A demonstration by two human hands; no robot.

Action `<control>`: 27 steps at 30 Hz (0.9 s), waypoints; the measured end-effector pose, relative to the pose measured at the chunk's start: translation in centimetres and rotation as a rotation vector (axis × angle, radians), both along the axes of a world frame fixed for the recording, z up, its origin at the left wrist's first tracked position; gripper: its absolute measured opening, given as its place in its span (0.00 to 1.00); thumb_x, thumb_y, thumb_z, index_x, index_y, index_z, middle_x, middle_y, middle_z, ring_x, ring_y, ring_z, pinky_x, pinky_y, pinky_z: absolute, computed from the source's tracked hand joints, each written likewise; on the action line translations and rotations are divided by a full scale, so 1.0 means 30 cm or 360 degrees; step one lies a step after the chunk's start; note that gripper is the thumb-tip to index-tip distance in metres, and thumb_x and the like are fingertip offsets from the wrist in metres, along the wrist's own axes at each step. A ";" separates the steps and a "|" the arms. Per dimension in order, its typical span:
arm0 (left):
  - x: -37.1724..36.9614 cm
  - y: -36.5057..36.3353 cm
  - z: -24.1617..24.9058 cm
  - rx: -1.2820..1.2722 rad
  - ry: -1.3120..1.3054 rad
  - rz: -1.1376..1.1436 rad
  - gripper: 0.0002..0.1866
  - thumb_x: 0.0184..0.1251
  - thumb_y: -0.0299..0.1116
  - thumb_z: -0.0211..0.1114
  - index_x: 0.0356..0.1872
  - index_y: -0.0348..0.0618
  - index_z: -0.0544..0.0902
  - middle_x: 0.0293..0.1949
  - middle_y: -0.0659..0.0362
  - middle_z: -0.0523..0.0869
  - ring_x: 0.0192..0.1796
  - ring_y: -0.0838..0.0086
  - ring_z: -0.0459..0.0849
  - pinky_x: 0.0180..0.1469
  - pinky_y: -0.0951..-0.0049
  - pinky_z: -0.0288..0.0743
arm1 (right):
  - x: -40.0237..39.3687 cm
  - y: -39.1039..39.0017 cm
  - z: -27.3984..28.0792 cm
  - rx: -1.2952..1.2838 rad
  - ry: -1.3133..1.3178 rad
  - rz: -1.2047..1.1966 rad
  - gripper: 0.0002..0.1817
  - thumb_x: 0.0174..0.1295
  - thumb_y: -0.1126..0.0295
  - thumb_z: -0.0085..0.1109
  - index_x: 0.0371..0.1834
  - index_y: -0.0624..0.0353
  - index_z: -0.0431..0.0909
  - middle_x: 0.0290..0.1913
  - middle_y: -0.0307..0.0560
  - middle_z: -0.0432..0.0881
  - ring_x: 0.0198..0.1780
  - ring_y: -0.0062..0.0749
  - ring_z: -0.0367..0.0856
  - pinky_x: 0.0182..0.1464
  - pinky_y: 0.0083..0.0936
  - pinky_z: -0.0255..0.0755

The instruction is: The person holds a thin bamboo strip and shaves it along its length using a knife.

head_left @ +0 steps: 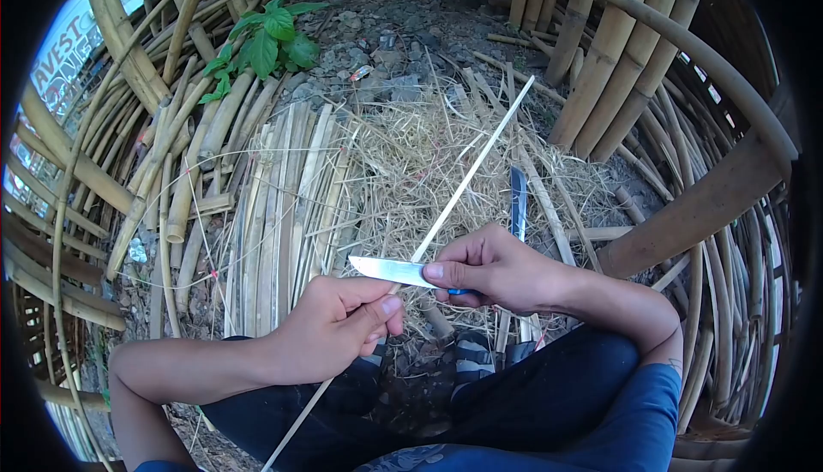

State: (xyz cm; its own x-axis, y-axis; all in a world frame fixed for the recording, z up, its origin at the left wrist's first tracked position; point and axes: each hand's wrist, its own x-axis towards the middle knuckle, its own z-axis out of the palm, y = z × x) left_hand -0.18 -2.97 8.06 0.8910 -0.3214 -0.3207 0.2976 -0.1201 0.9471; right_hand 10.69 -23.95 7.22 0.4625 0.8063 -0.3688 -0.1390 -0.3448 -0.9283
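A long, thin bamboo strip runs slantwise from the ground litter ahead down past my lap. My left hand is closed round its lower part, thumb pressed against the fingers. In my right hand is a knife, its blue handle mostly hidden by the fingers. The shiny blade points left and lies across the strip, just above my left hand. My right thumb rests on the blade near the handle. Whether the edge bites into the strip cannot be made out.
Pale shavings cover the ground ahead, with a dark blade lying on them. Split bamboo slats lie to the left. Thick bamboo poles stand at right. A green plant grows at the back left.
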 end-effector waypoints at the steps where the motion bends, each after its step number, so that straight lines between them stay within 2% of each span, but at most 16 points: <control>1: 0.002 0.000 -0.003 0.0004 0.0002 0.0001 0.14 0.77 0.30 0.50 0.34 0.30 0.77 0.20 0.65 0.69 0.21 0.86 0.62 0.24 0.83 0.59 | 0.005 -0.003 -0.014 0.0004 0.0002 0.0001 0.19 0.70 0.58 0.54 0.31 0.63 0.81 0.16 0.31 0.72 0.18 0.11 0.64 0.20 0.15 0.56; 3: 0.004 0.000 -0.013 -0.0049 0.0047 0.0034 0.12 0.77 0.29 0.49 0.44 0.29 0.79 0.25 0.63 0.73 0.23 0.87 0.63 0.24 0.84 0.59 | 0.016 -0.009 -0.051 0.0066 -0.0065 -0.0049 0.19 0.70 0.58 0.55 0.30 0.63 0.81 0.16 0.31 0.71 0.18 0.11 0.63 0.20 0.15 0.55; 4: 0.003 0.000 -0.008 -0.0047 0.0046 0.0035 0.12 0.77 0.29 0.49 0.44 0.29 0.79 0.25 0.63 0.73 0.23 0.87 0.63 0.24 0.84 0.59 | 0.016 -0.012 -0.033 0.0020 0.0000 -0.0149 0.18 0.70 0.59 0.55 0.29 0.63 0.81 0.16 0.32 0.71 0.17 0.11 0.62 0.20 0.14 0.55; 5: 0.000 0.000 0.000 -0.0093 0.0123 0.0122 0.12 0.77 0.29 0.50 0.49 0.30 0.78 0.27 0.63 0.75 0.23 0.87 0.65 0.25 0.85 0.62 | 0.027 -0.018 -0.032 0.0022 0.0002 -0.0150 0.18 0.70 0.59 0.55 0.29 0.63 0.81 0.16 0.32 0.71 0.17 0.11 0.62 0.20 0.14 0.55; 6: -0.001 0.000 0.004 -0.0140 0.0198 0.0208 0.14 0.76 0.28 0.51 0.55 0.32 0.77 0.29 0.63 0.77 0.24 0.88 0.67 0.26 0.85 0.64 | 0.043 -0.030 -0.032 0.0034 0.0060 -0.0303 0.18 0.70 0.59 0.55 0.29 0.62 0.81 0.16 0.32 0.71 0.17 0.11 0.62 0.20 0.14 0.54; 7: -0.004 0.005 0.003 -0.0139 0.0194 0.0206 0.14 0.76 0.28 0.51 0.55 0.32 0.77 0.29 0.63 0.77 0.24 0.88 0.67 0.26 0.85 0.64 | 0.063 -0.045 -0.032 0.0047 0.0114 -0.0458 0.18 0.70 0.59 0.54 0.30 0.62 0.81 0.16 0.32 0.71 0.16 0.12 0.61 0.19 0.13 0.53; 9: -0.015 0.022 -0.002 0.0006 0.0216 0.0120 0.18 0.76 0.28 0.52 0.63 0.34 0.72 0.30 0.63 0.77 0.24 0.88 0.68 0.25 0.85 0.64 | 0.097 -0.073 -0.047 0.0071 0.0166 -0.0563 0.18 0.70 0.59 0.54 0.30 0.62 0.79 0.16 0.32 0.70 0.16 0.12 0.61 0.18 0.13 0.52; 11: -0.012 0.026 -0.006 0.0045 0.0212 0.0082 0.19 0.76 0.29 0.52 0.63 0.33 0.71 0.31 0.62 0.78 0.26 0.88 0.67 0.26 0.86 0.63 | 0.109 -0.091 -0.056 0.0006 0.0264 -0.0595 0.18 0.70 0.56 0.54 0.29 0.59 0.77 0.16 0.32 0.70 0.15 0.12 0.61 0.16 0.13 0.48; 13: -0.011 0.020 -0.011 0.0076 0.0212 0.0047 0.19 0.76 0.29 0.51 0.64 0.32 0.71 0.33 0.62 0.79 0.27 0.88 0.66 0.27 0.88 0.62 | 0.080 -0.068 -0.060 0.0026 0.0254 -0.0517 0.19 0.70 0.55 0.54 0.29 0.59 0.78 0.16 0.32 0.70 0.16 0.11 0.62 0.16 0.13 0.49; 16: -0.003 -0.006 -0.017 0.0166 0.0097 0.0017 0.17 0.75 0.29 0.54 0.59 0.31 0.75 0.32 0.62 0.79 0.28 0.89 0.68 0.26 0.87 0.64 | 0.019 -0.010 -0.042 -0.0034 0.0230 -0.0160 0.19 0.69 0.53 0.54 0.30 0.59 0.80 0.17 0.32 0.72 0.17 0.10 0.65 0.18 0.11 0.54; 18: 0.005 -0.020 -0.025 0.0135 0.0008 0.0079 0.11 0.73 0.29 0.56 0.45 0.30 0.82 0.26 0.65 0.78 0.25 0.89 0.70 0.23 0.85 0.63 | -0.012 0.020 -0.033 -0.0016 0.0230 -0.0107 0.19 0.69 0.54 0.54 0.31 0.59 0.80 0.18 0.32 0.72 0.18 0.10 0.65 0.19 0.11 0.55; 19: 0.006 -0.018 -0.024 0.0137 0.0000 0.0080 0.11 0.73 0.29 0.56 0.45 0.30 0.82 0.26 0.65 0.78 0.25 0.89 0.70 0.23 0.85 0.63 | -0.019 0.026 -0.029 -0.0002 0.0229 -0.0053 0.19 0.70 0.54 0.54 0.31 0.59 0.80 0.18 0.31 0.72 0.19 0.10 0.65 0.20 0.10 0.55; 21: 0.009 -0.010 -0.021 -0.0020 0.0157 0.0093 0.11 0.73 0.29 0.58 0.41 0.30 0.83 0.25 0.63 0.79 0.25 0.88 0.71 0.22 0.84 0.63 | -0.018 0.024 -0.018 0.0042 0.0230 -0.0038 0.20 0.70 0.54 0.53 0.31 0.60 0.80 0.18 0.31 0.72 0.20 0.10 0.65 0.20 0.11 0.55; 23: 0.004 -0.014 -0.022 -0.0143 0.0180 0.0133 0.11 0.73 0.29 0.58 0.40 0.29 0.82 0.25 0.62 0.79 0.24 0.87 0.71 0.22 0.85 0.63 | -0.016 0.020 -0.008 0.0009 0.0221 -0.0025 0.18 0.71 0.59 0.52 0.31 0.63 0.79 0.17 0.32 0.71 0.18 0.12 0.64 0.20 0.16 0.58; 27: 0.011 -0.021 -0.008 -0.0443 0.0275 0.0200 0.12 0.73 0.29 0.58 0.39 0.26 0.81 0.25 0.61 0.76 0.23 0.86 0.69 0.22 0.84 0.60 | -0.014 0.013 -0.028 0.0061 0.0143 0.0023 0.18 0.72 0.58 0.52 0.31 0.63 0.79 0.16 0.32 0.71 0.17 0.12 0.64 0.20 0.16 0.58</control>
